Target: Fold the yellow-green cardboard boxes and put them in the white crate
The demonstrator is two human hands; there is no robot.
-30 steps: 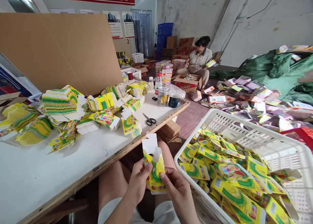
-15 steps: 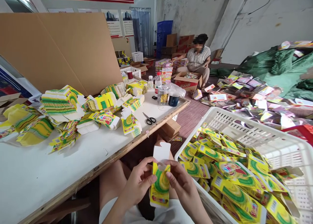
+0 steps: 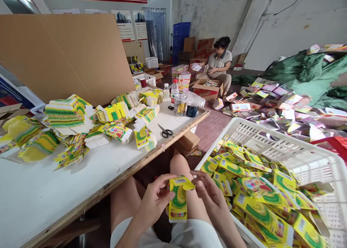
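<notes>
The carton (image 3: 179, 201), a small yellow-and-green printed box, is held above the lap, between the wooden-edged tabletop (image 3: 89, 181) and the white plastic basket (image 3: 311, 156). It stands roughly upright, front panel toward the viewer; its barcode flap (image 3: 181, 181) lies across the upper end, with the right tip projecting past the carton's side. The left hand (image 3: 154, 197) is closed on the carton's upper left side, thumb on the front panel and fingers toward the top and rear. The right hand (image 3: 211, 194) is half-curled beside the flap tip, thumb and forefinger parted; whether a fingertip contacts the flap cannot be determined. Handling: the carton appears to be thin paperboard, and should be very light, fairly stiff along its panels and compliant at its creases. The printed face is probably smooth and may slip under a loose hold; excess pressure would likely dent the panel or buckle a corner. Take hold at the side edges, just below the top crease, with light opposed pressure; handle the flap by its free edge. Similar cartons (image 3: 264, 208) lie jumbled in the basket. Stacked carton blanks (image 3: 66, 114) and black-handled scissors (image 3: 166, 133) lie on the tabletop.
</notes>
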